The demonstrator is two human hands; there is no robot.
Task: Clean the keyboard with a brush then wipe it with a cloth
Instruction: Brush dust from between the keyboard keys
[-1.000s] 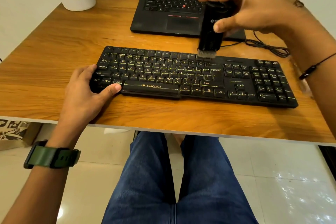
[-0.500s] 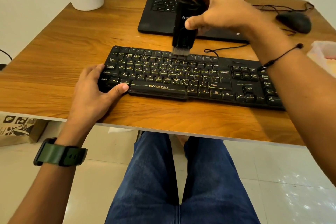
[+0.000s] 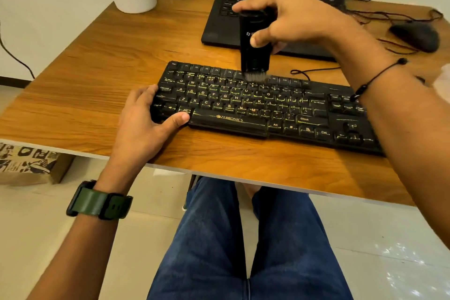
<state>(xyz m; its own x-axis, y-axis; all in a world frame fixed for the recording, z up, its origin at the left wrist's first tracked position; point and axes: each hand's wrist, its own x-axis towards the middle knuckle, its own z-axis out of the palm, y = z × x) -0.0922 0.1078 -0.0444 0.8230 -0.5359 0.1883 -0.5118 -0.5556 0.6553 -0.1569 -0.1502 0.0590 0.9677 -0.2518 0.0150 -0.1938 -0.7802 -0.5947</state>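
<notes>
Black brush (image 3: 254, 41), gripped in your right hand (image 3: 294, 19), sweeps the keyboard's (image 3: 243, 107) top row at mid-frame; your left hand (image 3: 146, 119) holds its corner (brushing step). Next, probably lower rows.

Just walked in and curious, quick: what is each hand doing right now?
Left hand: grips the keyboard at its left end, steadying it.
Right hand: holds the brush, bristles on the top key row.
</notes>
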